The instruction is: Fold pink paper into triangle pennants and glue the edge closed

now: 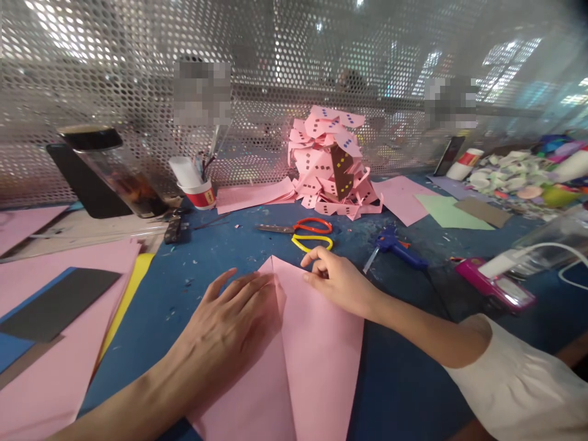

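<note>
A large pink sheet of paper (321, 355) lies in front of me, folded so that it comes to a point at the far end, with a crease down its middle. My left hand (234, 318) rests flat on its left half, fingers stretched out towards the crease. Over the far right edge hovers or rests my right hand (337, 278), fingers loosely bent, with a gap between thumb and forefinger. Just beyond the paper are scissors (301, 229) with one red and one yellow handle. A blue hot glue gun (397, 248) lies to the right of my right hand.
Pink dotted paper pieces (328, 165) stand piled against the perforated metal screen (257, 67). Leftward are a lidded jar (126, 171), a cup of tools (199, 193) and stacked pink sheets (50, 392). A magenta device (498, 285) with a white cable lies right, before paper scraps (505, 174).
</note>
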The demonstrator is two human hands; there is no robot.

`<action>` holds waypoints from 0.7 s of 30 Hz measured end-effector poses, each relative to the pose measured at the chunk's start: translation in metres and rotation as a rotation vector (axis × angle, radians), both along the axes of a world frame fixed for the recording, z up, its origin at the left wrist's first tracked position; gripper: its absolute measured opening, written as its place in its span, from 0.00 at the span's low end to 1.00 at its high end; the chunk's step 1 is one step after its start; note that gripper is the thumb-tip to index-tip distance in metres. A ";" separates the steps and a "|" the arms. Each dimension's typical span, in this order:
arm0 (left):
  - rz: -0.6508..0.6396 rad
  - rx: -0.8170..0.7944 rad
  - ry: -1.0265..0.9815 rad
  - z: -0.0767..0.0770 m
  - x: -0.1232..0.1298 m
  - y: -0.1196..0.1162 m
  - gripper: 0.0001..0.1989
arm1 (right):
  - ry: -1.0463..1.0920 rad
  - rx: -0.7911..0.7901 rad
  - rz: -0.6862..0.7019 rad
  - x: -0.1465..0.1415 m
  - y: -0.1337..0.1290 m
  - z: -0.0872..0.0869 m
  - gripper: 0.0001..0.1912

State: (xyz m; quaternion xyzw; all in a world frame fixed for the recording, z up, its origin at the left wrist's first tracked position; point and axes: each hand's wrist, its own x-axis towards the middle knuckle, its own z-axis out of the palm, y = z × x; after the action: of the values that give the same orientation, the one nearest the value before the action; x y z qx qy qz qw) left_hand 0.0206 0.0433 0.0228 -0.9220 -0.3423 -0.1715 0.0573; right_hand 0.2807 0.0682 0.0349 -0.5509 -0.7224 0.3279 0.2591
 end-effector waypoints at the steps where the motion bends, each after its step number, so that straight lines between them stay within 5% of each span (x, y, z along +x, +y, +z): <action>1: -0.006 0.000 0.003 -0.001 -0.001 0.000 0.20 | 0.001 0.014 -0.005 0.000 0.001 -0.001 0.06; 21: 0.015 -0.037 0.073 0.001 0.002 0.002 0.17 | -0.130 0.076 -0.022 -0.002 0.001 -0.006 0.06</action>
State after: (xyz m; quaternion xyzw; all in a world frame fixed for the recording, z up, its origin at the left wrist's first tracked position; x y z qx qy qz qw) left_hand 0.0226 0.0454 0.0242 -0.9260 -0.3499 -0.1312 0.0541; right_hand 0.2784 0.0688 0.0290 -0.5686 -0.7436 0.2609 0.2359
